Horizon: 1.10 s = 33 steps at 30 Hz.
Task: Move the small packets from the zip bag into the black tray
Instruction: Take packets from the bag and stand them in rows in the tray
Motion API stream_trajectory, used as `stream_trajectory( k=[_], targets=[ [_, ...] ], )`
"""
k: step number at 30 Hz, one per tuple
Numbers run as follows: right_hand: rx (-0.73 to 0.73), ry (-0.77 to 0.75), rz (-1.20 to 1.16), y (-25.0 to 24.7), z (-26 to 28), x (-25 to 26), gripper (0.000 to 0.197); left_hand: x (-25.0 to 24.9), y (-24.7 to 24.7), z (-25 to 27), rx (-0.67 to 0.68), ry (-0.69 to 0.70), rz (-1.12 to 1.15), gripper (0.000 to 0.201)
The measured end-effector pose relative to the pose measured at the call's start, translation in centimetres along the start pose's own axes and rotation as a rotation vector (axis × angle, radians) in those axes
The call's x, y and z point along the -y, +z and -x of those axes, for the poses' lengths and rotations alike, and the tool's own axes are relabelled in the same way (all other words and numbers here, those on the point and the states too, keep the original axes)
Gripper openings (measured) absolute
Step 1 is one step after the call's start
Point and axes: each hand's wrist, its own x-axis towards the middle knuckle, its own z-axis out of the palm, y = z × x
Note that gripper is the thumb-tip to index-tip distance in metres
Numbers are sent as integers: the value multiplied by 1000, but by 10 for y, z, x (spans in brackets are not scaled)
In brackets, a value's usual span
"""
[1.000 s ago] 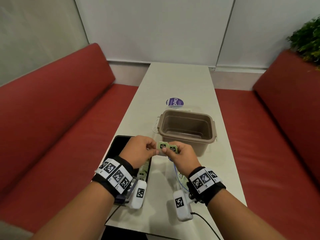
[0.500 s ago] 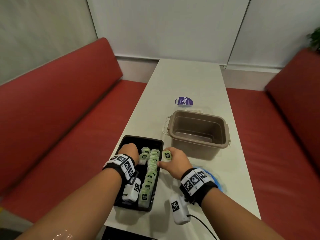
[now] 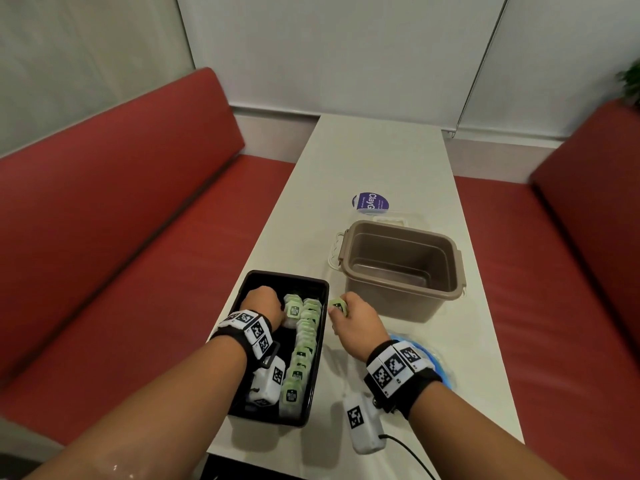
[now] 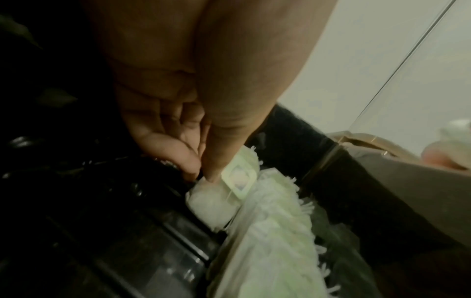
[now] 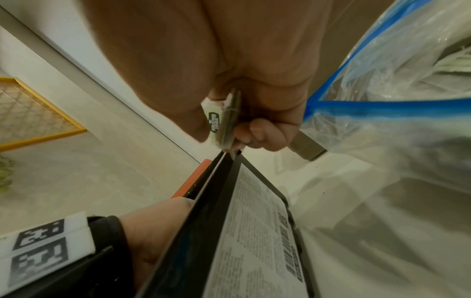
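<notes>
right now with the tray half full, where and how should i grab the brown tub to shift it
Likely by the tub's long rims, one hand per side, coming from above. It stands upright and open, and its rim flares out past the walls, giving fingers a lip to hook. The near wall is plain and slopes inward, a poorer hold. Both hands are busy: the left hand in the tray, the right hand pinching a packet.

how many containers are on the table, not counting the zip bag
2: the black tray at the near left, holding green packets, and the open brown tub just beyond it to the right. Nothing suggests another is hidden.

Brown tub [image 3: 401, 268] on white table [image 3: 377, 157]; red benches [image 3: 114, 216]
</notes>
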Motion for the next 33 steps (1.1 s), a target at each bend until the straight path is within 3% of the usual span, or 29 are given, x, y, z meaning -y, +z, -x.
stream_trajectory(
  k=[3,6,9,12,14,16,19,22,29,33],
  targets=[
    [-36,6,-135,0,-2,1,18,-1,-19,14,-66,87,14,20],
    [-74,-75,-179,-3,-1,6,21,-6,-33,27,-157,212,198,19],
    [-142,-157,-204,-5,-1,9,20,-14,-47,49,-28,407,401,28],
    [-164,-197,-285,-9,1,11,16,-19,-58,70,167,541,441,33],
    [-134,-209,-367,-11,6,14,13,-22,-60,80,176,577,441,25],
    [-116,-222,-413,-12,11,16,13,-25,-60,86,84,577,409,14],
    [-115,-223,-422,-11,15,16,12,-27,-58,90,-29,572,335,24],
    [-112,-226,-435,-10,19,15,12,-26,-56,92,-26,558,325,15],
    [-98,-234,-450,-11,20,15,11,-23,-55,91,38,499,344,18],
    [-109,-167,-418,-4,10,8,21,-15,-56,80,-67,354,331,12]
  ],
)
